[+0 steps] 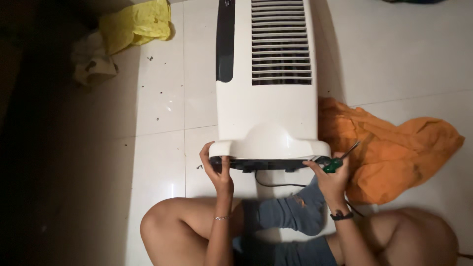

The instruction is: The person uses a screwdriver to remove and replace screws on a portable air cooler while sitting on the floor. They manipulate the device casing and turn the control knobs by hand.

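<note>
A white tower cooler lies on the tiled floor. Left hand clasps its base corner; right hand is closed around a green screwdriver beside an orange cloth.

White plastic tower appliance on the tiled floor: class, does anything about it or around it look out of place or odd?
The white plastic tower appliance lies flat on the white tiled floor instead of standing. Crumpled orange cloth and yellow cloth lie beside it, with dark specks scattered. The left hand grips its base; the right hand holds a green-handled screwdriver.
</note>
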